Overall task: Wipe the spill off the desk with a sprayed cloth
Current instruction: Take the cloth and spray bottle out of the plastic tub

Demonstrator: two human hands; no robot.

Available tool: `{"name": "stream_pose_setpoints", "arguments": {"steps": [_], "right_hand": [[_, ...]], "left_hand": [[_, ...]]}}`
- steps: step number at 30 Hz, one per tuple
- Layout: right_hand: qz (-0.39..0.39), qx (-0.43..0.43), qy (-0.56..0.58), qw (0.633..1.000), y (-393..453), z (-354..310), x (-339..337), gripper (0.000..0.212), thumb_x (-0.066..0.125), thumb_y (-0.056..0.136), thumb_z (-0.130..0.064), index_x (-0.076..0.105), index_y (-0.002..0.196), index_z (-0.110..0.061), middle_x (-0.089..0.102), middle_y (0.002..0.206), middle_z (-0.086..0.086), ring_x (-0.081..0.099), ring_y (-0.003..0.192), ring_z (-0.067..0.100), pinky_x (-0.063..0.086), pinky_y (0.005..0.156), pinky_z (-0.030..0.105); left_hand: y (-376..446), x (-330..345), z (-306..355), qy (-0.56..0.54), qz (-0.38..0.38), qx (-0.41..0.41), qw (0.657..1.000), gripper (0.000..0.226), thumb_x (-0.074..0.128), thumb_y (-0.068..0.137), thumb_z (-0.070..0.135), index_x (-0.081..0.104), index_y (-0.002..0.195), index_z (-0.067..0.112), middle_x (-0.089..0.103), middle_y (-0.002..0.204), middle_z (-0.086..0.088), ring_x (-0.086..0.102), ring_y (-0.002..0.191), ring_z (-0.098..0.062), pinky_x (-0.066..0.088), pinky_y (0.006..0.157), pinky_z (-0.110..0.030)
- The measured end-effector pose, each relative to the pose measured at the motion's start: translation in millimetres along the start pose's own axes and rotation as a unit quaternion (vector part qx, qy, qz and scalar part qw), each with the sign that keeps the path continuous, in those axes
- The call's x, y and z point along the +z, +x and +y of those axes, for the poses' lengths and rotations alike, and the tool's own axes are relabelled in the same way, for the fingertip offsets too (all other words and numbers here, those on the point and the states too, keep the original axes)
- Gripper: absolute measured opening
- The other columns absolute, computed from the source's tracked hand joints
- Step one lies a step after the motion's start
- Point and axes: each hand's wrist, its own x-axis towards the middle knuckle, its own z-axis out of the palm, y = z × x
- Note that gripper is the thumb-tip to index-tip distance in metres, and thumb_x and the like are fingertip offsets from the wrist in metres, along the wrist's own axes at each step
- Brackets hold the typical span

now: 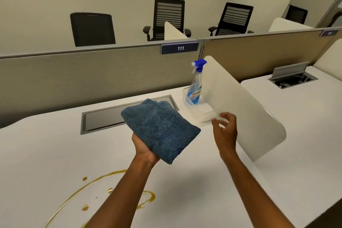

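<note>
My left hand (143, 149) holds a folded blue cloth (160, 128) up above the white desk (46, 144), palm under its near edge. To its right my right hand (224, 129) hovers with its fingers apart and nothing in them, just in front of a clear tray (201, 114). A spray bottle (196, 83) with a blue trigger head and blue liquid stands upright in the far end of that tray. A yellowish-brown spill (88, 190) lies in thin curved streaks and drops on the desk near me, partly hidden by my left forearm.
A grey cable hatch (103, 118) is set into the desk behind the cloth. A white curved divider (249, 116) rises at the right, close to my right hand. A low partition (92, 72) labelled 111 closes the back; black chairs stand beyond it.
</note>
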Motion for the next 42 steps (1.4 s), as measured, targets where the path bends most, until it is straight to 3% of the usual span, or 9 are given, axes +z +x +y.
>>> {"name": "stream_pose_setpoints", "arguments": {"steps": [8, 14, 19, 26, 34, 39, 42], "right_hand": [[-0.07, -0.051, -0.094, 0.992, 129.6, -23.2, 65.7, 0.046, 0.068, 0.089, -0.025, 0.049, 0.129, -0.011, 0.055, 0.134, 0.009, 0.057, 0.114, 0.02, 0.045, 0.084, 0.022], [-0.15, -0.007, -0.135, 0.979, 193.0, -21.7, 115.2, 0.061, 0.064, 0.091, -0.036, 0.039, 0.142, -0.013, 0.048, 0.143, 0.009, 0.05, 0.128, 0.025, 0.045, 0.1, 0.034], [-0.174, 0.011, -0.109, 0.979, 222.1, -25.0, 134.8, 0.063, 0.067, 0.09, -0.033, 0.037, 0.142, -0.014, 0.05, 0.14, 0.008, 0.05, 0.127, 0.024, 0.044, 0.101, 0.036], [-0.165, 0.039, -0.095, 0.981, 244.1, -10.9, 157.1, 0.061, 0.069, 0.088, -0.03, 0.041, 0.139, -0.013, 0.054, 0.134, 0.009, 0.053, 0.123, 0.024, 0.043, 0.102, 0.037], [-0.138, -0.004, -0.096, 0.986, 243.0, -5.3, 152.0, 0.059, 0.07, 0.088, -0.027, 0.042, 0.136, -0.009, 0.055, 0.132, 0.012, 0.055, 0.12, 0.024, 0.044, 0.096, 0.031], [-0.104, -0.078, -0.072, 0.989, 235.6, -15.7, 131.5, 0.059, 0.07, 0.086, -0.036, 0.044, 0.133, -0.011, 0.057, 0.128, 0.009, 0.057, 0.114, 0.019, 0.05, 0.098, 0.036], [-0.094, -0.152, -0.041, 0.983, 225.5, -41.2, 115.9, 0.06, 0.068, 0.086, -0.042, 0.045, 0.131, -0.01, 0.058, 0.123, 0.011, 0.058, 0.106, 0.014, 0.052, 0.091, 0.029]], "left_hand": [[30.7, -1.8, 9.5, 0.001, 0.031, 0.021, 0.999, 0.057, 0.035, 0.09, 0.066, 0.062, 0.112, 0.021, 0.063, 0.113, -0.01, 0.056, 0.107, -0.032, 0.039, 0.102, -0.054], [50.2, -9.0, 18.7, 0.001, 0.077, 0.052, 0.996, 0.054, 0.035, 0.09, 0.065, 0.063, 0.107, 0.022, 0.064, 0.105, -0.009, 0.058, 0.1, -0.029, 0.042, 0.099, -0.052], [55.1, -14.1, 27.7, 0.008, 0.097, 0.063, 0.993, 0.053, 0.035, 0.09, 0.065, 0.062, 0.104, 0.022, 0.063, 0.104, -0.008, 0.057, 0.099, -0.029, 0.042, 0.098, -0.051], [62.2, -14.7, 39.9, 0.027, 0.102, 0.089, 0.99, 0.048, 0.033, 0.093, 0.059, 0.063, 0.094, 0.021, 0.065, 0.093, -0.007, 0.059, 0.087, -0.027, 0.048, 0.084, -0.043], [64.0, -16.6, 44.7, 0.035, 0.107, 0.091, 0.99, 0.049, 0.033, 0.093, 0.059, 0.063, 0.095, 0.021, 0.065, 0.094, -0.008, 0.059, 0.088, -0.028, 0.048, 0.086, -0.043], [57.2, -11.5, 43.4, 0.036, 0.093, 0.075, 0.992, 0.05, 0.034, 0.093, 0.06, 0.064, 0.095, 0.021, 0.066, 0.092, -0.008, 0.06, 0.086, -0.028, 0.049, 0.084, -0.044], [52.4, -8.5, 41.3, 0.04, 0.084, 0.062, 0.994, 0.052, 0.034, 0.092, 0.062, 0.064, 0.1, 0.021, 0.068, 0.095, -0.008, 0.061, 0.089, -0.029, 0.051, 0.085, -0.047]]}}
